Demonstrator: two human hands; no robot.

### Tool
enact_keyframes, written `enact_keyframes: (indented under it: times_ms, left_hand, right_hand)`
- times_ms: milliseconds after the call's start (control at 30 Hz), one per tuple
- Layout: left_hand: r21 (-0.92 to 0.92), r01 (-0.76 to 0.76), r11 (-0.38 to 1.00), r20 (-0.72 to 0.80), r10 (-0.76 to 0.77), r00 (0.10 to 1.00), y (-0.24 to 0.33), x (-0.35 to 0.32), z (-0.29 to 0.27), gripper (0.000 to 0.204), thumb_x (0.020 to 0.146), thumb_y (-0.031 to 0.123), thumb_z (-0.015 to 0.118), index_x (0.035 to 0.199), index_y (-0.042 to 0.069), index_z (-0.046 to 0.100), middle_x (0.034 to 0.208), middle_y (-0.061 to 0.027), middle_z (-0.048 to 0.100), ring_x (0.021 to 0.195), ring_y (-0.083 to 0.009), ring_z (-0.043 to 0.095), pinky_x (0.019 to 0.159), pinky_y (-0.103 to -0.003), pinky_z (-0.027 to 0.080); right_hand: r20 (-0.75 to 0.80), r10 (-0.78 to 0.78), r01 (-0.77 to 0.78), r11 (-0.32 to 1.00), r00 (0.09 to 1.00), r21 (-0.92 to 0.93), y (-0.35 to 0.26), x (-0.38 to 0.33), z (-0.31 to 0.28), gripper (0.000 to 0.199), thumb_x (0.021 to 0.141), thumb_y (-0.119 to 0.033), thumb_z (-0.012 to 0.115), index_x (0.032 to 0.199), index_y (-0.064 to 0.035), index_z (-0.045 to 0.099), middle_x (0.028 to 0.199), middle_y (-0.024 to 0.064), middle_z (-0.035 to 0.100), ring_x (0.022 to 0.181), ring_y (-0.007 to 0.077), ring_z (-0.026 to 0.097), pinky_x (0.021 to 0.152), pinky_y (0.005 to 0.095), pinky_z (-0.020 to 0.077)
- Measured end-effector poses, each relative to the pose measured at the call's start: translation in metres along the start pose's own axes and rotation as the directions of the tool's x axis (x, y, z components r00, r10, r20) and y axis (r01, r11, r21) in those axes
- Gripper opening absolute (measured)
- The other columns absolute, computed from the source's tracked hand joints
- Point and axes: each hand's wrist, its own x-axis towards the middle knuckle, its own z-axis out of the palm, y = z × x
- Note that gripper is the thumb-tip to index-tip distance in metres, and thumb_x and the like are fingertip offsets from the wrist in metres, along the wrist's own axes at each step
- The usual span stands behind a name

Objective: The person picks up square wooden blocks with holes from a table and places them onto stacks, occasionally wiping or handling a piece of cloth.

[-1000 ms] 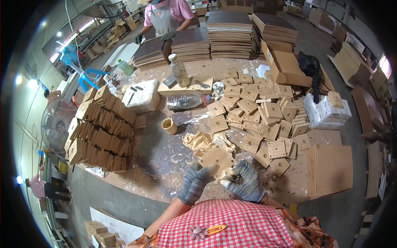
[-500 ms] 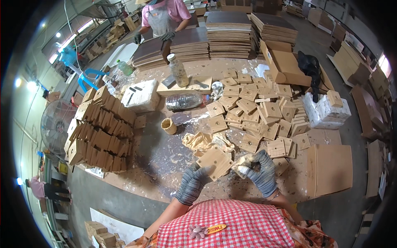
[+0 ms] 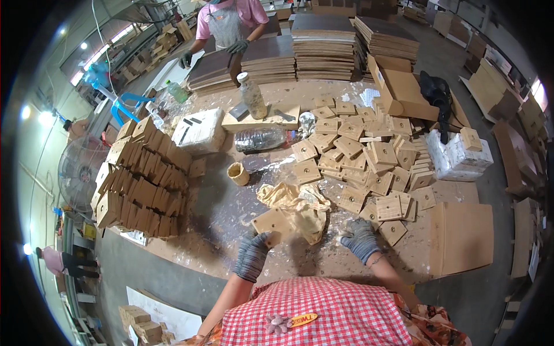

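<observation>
Dusty workbench (image 3: 231,213) carries wooden squares (image 3: 369,155), rag (image 3: 297,202), bottles (image 3: 262,138).

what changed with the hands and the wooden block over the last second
The right hand has let go of the wooden block and swung out to the person's right, toward the loose square blocks. It now rests on the table, holding nothing that shows. The left hand has stayed on the wooden block beside the crumpled cloth. The stacked blocks are unchanged.

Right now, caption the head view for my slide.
Gloved left hand holds a square wooden block beside a crumpled rag; right hand rests nearby.
</observation>
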Motion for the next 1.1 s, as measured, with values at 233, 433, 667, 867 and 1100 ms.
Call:
enact_keyframes:
  times_ms: [233,433,667,867,1100]
  left_hand:
    - [0.235,-0.01,0.972,-0.033,0.018,0.999,-0.022,-0.002,-0.005,0.04,0.082,0.013,0.067,0.118,-0.002,0.057,0.108,-0.009,0.065,0.1,-0.02,0.062,0.087,-0.033,0.05]
    - [-0.3,0.076,0.951,-0.401,-0.197,0.895,-0.035,0.007,-0.019,0.027,0.083,0.019,0.066,0.109,0.012,0.062,0.093,-0.0025,0.064,0.082,-0.0163,0.06,0.07,-0.031,0.05]
    - [0.208,-0.051,0.977,-0.397,0.132,0.908,-0.032,-0.009,-0.018,0.048,0.081,0.007,0.066,0.127,0.01,0.053,0.1,-0.0037,0.062,0.091,-0.0147,0.058,0.073,-0.027,0.049]
    - [0.349,-0.251,0.903,-0.19,0.33,0.925,-0.031,-0.001,0.001,0.048,0.08,0.0,0.065,0.126,-0.002,0.052,0.102,-0.0077,0.065,0.09,-0.0145,0.061,0.079,-0.026,0.048]
    - [0.205,-0.07,0.976,0.051,0.061,0.997,-0.022,-0.02,0.024,0.035,0.084,0.014,0.07,0.114,0.0,0.06,0.106,-0.0036,0.065,0.094,-0.0111,0.059,0.08,-0.025,0.046]
  right_hand:
    - [-0.295,-0.246,0.147,0.935,0.923,-0.322,-0.064,0.045,0.001,0.057,0.071,-0.04,0.071,0.116,-0.0057,0.06,0.128,0.0211,0.047,0.118,0.035,0.042,0.101,0.0427,0.0346]
    - [-0.134,-0.239,0.198,0.945,0.962,-0.261,-0.068,0.062,0.008,0.031,0.073,-0.026,0.068,0.097,-0.0074,0.067,0.122,0.0198,0.053,0.115,0.034,0.045,0.099,0.0436,0.0373]
    - [-0.636,-0.306,0.622,0.697,0.709,0.358,-0.117,0.047,-0.005,0.034,0.075,-0.018,0.063,0.105,-0.0007,0.061,0.108,0.0139,0.06,0.097,0.0265,0.056,0.096,0.0399,0.043]
    - [-0.179,-0.517,0.546,0.813,0.837,0.204,-0.144,0.021,0.007,0.036,0.077,-0.023,0.065,0.106,-0.0019,0.06,0.115,0.0173,0.057,0.11,0.0314,0.053,0.102,0.0414,0.0383]
    - [-0.381,-0.525,0.612,0.776,0.761,0.154,-0.145,0.008,0.008,0.045,0.075,-0.03,0.07,0.109,-0.0012,0.062,0.118,0.0157,0.056,0.113,0.032,0.049,0.102,0.0415,0.0357]
